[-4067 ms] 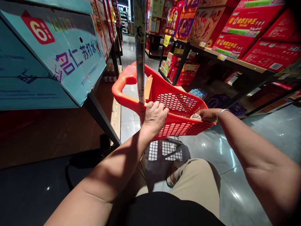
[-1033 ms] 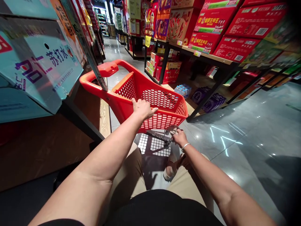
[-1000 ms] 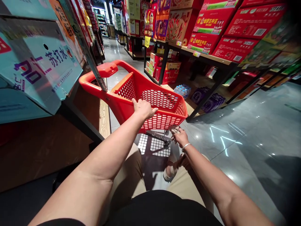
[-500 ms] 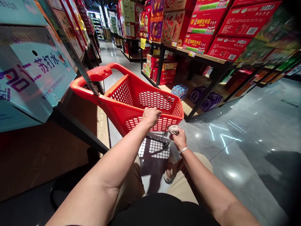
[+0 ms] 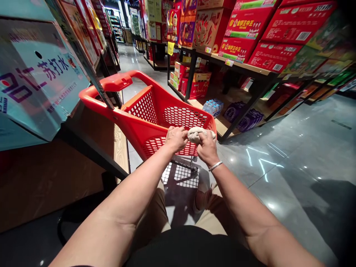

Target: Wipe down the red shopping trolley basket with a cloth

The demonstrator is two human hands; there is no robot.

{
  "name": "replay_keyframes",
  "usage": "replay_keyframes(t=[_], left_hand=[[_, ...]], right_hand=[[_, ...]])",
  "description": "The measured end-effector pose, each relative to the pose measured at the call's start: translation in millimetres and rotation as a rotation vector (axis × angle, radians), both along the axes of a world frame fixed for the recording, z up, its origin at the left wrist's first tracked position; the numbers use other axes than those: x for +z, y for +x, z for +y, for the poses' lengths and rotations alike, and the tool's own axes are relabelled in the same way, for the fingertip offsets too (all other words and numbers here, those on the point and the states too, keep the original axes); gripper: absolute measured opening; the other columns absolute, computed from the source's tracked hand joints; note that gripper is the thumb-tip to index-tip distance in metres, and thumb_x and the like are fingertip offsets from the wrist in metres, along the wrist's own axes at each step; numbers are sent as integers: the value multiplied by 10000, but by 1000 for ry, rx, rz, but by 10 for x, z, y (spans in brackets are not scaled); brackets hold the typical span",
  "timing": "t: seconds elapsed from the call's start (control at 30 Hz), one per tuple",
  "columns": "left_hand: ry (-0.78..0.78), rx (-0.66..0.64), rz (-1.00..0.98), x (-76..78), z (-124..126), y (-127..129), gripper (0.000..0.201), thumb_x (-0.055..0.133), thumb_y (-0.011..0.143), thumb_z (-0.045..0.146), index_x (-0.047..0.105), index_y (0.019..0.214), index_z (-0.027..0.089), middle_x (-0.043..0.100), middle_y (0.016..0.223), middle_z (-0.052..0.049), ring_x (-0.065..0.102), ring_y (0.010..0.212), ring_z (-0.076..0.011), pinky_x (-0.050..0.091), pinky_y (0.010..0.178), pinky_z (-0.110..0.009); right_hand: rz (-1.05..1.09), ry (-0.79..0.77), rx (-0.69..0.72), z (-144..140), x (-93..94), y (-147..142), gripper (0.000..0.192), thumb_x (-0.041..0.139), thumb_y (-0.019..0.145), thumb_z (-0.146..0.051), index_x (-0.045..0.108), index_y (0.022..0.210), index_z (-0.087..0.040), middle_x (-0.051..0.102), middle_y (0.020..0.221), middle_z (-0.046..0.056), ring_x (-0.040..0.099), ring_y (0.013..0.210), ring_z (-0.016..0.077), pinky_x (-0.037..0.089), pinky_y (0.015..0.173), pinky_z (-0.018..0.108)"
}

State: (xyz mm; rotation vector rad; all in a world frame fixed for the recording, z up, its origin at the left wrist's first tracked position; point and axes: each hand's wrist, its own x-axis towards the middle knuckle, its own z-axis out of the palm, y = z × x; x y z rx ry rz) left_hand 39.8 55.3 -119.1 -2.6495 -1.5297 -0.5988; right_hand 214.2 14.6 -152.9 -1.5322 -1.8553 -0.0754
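A red plastic shopping cart (image 5: 133, 124) stands in front of me, its perforated basket pointing right and its handle at the left. My left hand (image 5: 176, 139) is closed over the near rim of the basket. In my right hand (image 5: 208, 148) is a crumpled off-white cloth (image 5: 194, 134), gripped between thumb and fingers at the rim near the basket's front corner. The cloth touches or nearly touches my left fingertips. Part of it is hidden behind my right fingers.
Light-blue cartons (image 5: 36, 74) stacked on a shelf stand close at my left. Across the aisle, a black-framed shelf (image 5: 250, 70) carries red boxes (image 5: 244, 27), with packs of bottled water (image 5: 213, 107) below. Glossy grey floor (image 5: 278, 159) stretches to the right.
My right hand has come up from below the basket's edge to its rim, bringing the cloth beside my left hand. My left hand stays on the rim.
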Motion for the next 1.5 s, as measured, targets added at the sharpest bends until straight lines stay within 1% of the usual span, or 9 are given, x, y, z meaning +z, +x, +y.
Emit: replay_keyframes(t=[0.17, 0.4, 0.53, 0.67, 0.9, 1.07, 1.23, 1.4, 1.5], left_hand=[[-21, -39, 41, 18, 6, -37, 321, 552, 966, 486, 750, 1165, 331, 690, 1076, -47, 610, 1023, -245, 357, 931, -431], [-62, -38, 37, -1, 61, 154, 302, 560, 964, 483, 729, 1173, 346, 678, 1129, -44, 581, 1106, -258, 317, 1002, -461], [-69, -57, 44, -19, 80, 298, 320, 573, 955, 462, 717, 1210, 332, 662, 1175, -57, 570, 1130, -273, 313, 1018, -474], [-88, -56, 28, -14, 106, 345, 294, 561, 972, 453, 736, 1173, 330, 675, 1150, -54, 578, 1109, -258, 303, 1022, -468], [-62, -74, -26, -13, 257, 195, 332, 526, 986, 551, 765, 995, 322, 742, 1035, -11, 592, 1004, -228, 269, 1005, -480], [-106, -115, -40, 7, 414, -94, 335, 584, 938, 591, 752, 899, 304, 775, 1009, -1, 578, 1011, -235, 260, 1000, -470], [-147, -178, -64, 31, 576, -351, 334, 628, 905, 594, 743, 858, 284, 774, 973, 7, 578, 997, -218, 268, 1029, -435], [-111, -233, -94, 1, 643, -424, 351, 623, 905, 595, 752, 841, 275, 767, 915, 6, 570, 919, -199, 273, 1053, -435], [-71, -236, -115, -51, 639, -410, 348, 605, 920, 580, 764, 847, 280, 761, 907, 3, 571, 928, -203, 262, 1075, -448]], right_hand=[[-38, -27, 26, 56, -25, 505, 435, 484, 758, -75, 723, 1100, -199, 600, 1309, 115, 526, 1239, 267, 374, 1104, 416], [65, -164, 3, 693, -93, 1313, 486, 478, 681, -37, 748, 1062, -174, 612, 1287, 108, 558, 1196, 241, 422, 1055, 406], [113, -186, -11, 767, -111, 1364, 397, 501, 673, -60, 758, 954, -170, 618, 1185, 103, 580, 1113, 234, 467, 1000, 372], [98, -129, -27, 545, -184, 1359, 397, 487, 678, -58, 759, 930, -200, 619, 1097, 85, 582, 1059, 233, 481, 963, 364], [-34, -130, -197, -13, -155, 981, 471, 463, 751, -38, 736, 1093, -212, 577, 1302, 117, 573, 1111, 272, 465, 958, 419], [-187, -47, -11, -276, -107, 688, 480, 479, 765, -22, 724, 1131, -215, 581, 1369, 122, 471, 1308, 299, 381, 1087, 476], [-199, -35, 188, 26, -175, 995, 570, 474, 731, -12, 747, 1162, -267, 620, 1373, 65, 474, 1323, 269, 367, 1142, 500], [-55, -80, 25, 669, -164, 1505, 417, 501, 698, -56, 769, 980, -207, 608, 1374, 105, 510, 1286, 308, 384, 1132, 549], [141, -45, -42, 763, -259, 1438, 399, 501, 705, -74, 744, 1000, -188, 578, 1328, 129, 532, 1247, 294, 410, 1131, 517]])
